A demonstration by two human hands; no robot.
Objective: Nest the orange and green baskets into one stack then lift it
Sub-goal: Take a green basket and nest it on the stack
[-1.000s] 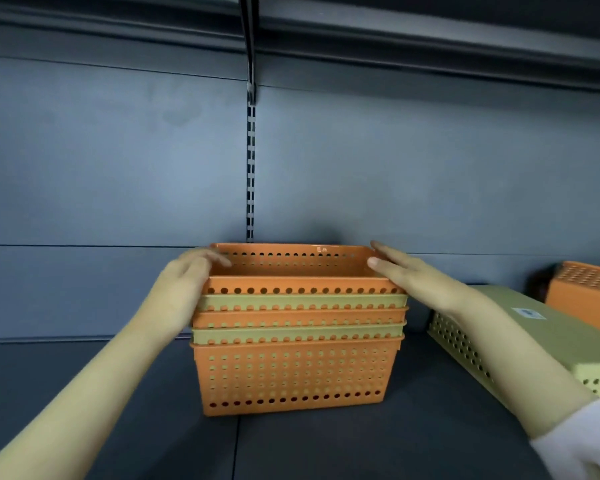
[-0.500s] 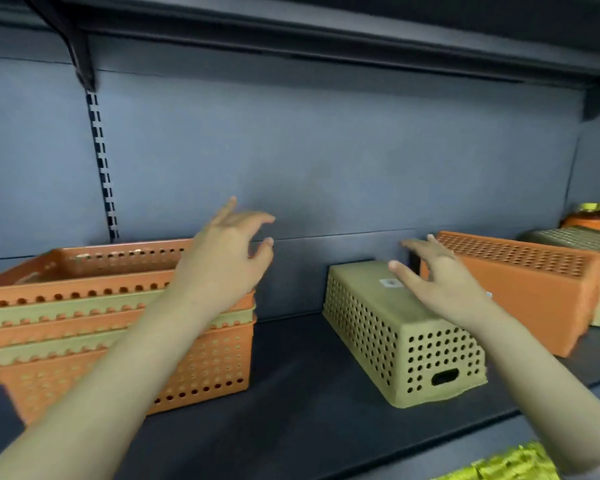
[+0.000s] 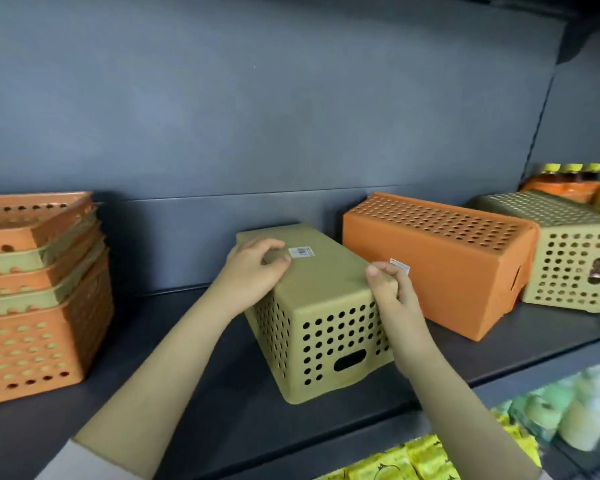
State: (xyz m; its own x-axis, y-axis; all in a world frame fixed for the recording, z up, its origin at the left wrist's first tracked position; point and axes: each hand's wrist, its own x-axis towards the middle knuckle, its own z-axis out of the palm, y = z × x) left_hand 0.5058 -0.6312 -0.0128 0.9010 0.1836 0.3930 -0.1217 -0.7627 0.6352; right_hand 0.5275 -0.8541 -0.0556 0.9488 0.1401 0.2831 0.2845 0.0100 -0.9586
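Gripping the upside-down green perforated plastic basket (image 3: 321, 306) on the dark shelf (image 3: 194, 386), left hand (image 3: 253, 268) and right hand (image 3: 390, 292) clamped on its corners, well right of the orange-and-green nested stack (image 3: 39, 292), so flipping it could clip the overturned orange perforated basket (image 3: 437, 261) just beside

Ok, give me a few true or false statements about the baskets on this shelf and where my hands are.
1. Both hands, left hand and right hand, rest on the upside-down green perforated plastic basket. True.
2. That basket sits inside the nested orange-and-green basket stack. False: it stands apart, right of the stack.
3. The orange perforated plastic basket is upside down. True.
4. The stack is being lifted. False: it rests on the dark shelf, untouched.
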